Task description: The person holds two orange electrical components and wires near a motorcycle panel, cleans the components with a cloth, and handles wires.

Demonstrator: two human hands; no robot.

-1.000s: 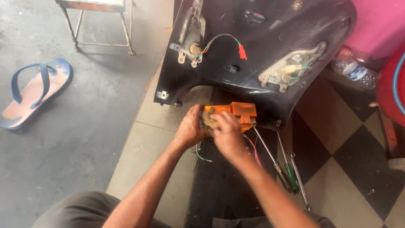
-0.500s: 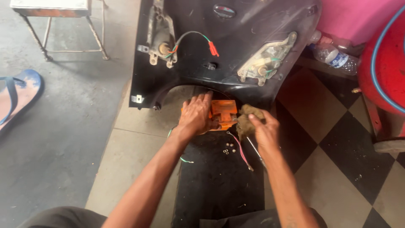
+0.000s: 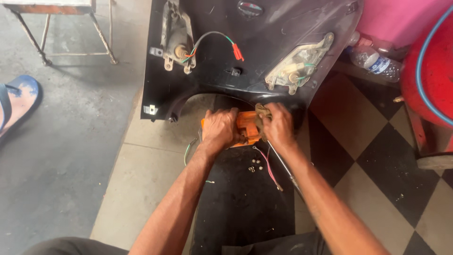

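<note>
One orange plastic part point(image 3: 245, 127) lies on the floor just below the lower edge of one large black vehicle panel point(image 3: 264, 42), and both hands meet on it. The left hand point(image 3: 220, 128) is curled down over the orange part's left side, fingers bent around it in a firm grasp, knuckles up. The right hand point(image 3: 278, 126) is clenched around one small brownish rag point(image 3: 261, 113), pressing it against the orange part's right end. Both forearms reach forward from the lower edge of the view and converge toward the part, wrists roughly straight. The panel carries two lamp housings: one on the left point(image 3: 175, 38) with a green and red wire ending in a red connector point(image 3: 238, 52), and one on the right point(image 3: 298, 61). On the black mat point(image 3: 240, 198) beneath the hands lie a small cluster of about five nuts or washers point(image 3: 256, 165), one pink wire point(image 3: 266, 165) and one thin metal rod point(image 3: 288, 172), partly hidden by the right forearm. One clear plastic bottle point(image 3: 375, 59) rests at the upper right, one blue sandal point(image 3: 16, 101) at the left edge, and one metal stool point(image 3: 56, 19) stands at the upper left.
</note>
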